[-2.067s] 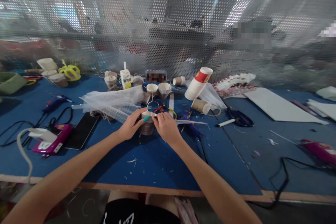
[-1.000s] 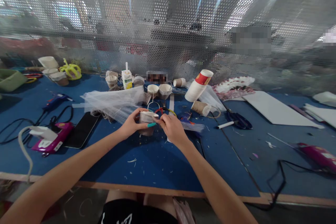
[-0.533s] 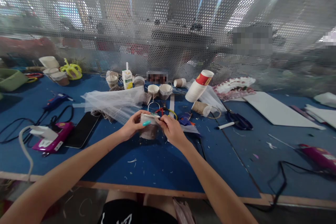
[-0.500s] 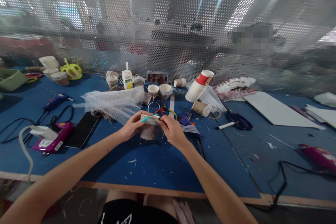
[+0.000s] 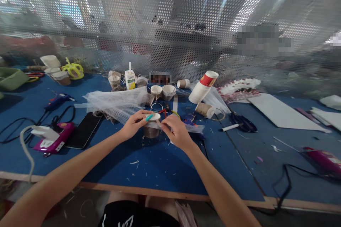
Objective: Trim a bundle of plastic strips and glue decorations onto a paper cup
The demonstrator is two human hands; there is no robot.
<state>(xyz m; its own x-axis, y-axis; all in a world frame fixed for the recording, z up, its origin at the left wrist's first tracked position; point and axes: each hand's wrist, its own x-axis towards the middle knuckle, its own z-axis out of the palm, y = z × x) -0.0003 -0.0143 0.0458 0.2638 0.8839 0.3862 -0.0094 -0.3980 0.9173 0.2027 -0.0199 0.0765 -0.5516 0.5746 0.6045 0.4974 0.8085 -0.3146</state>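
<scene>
A brown paper cup (image 5: 152, 129) with a white rim is held between the left hand (image 5: 132, 125) and right hand (image 5: 176, 133); a teal nail is shown above it. A blue table (image 5: 160, 163) lies beneath the grip. Left of it a magenta glue gun (image 5: 54, 138) and black phone (image 5: 84, 130) are seen; beyond, a red-and-white cup stack (image 5: 203, 87).

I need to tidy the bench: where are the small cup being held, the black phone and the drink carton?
small cup (image 5: 151, 131): head view, brown side wall.
black phone (image 5: 83, 131): head view, middle of its dark screen.
drink carton (image 5: 130, 79): head view, front face.
</scene>
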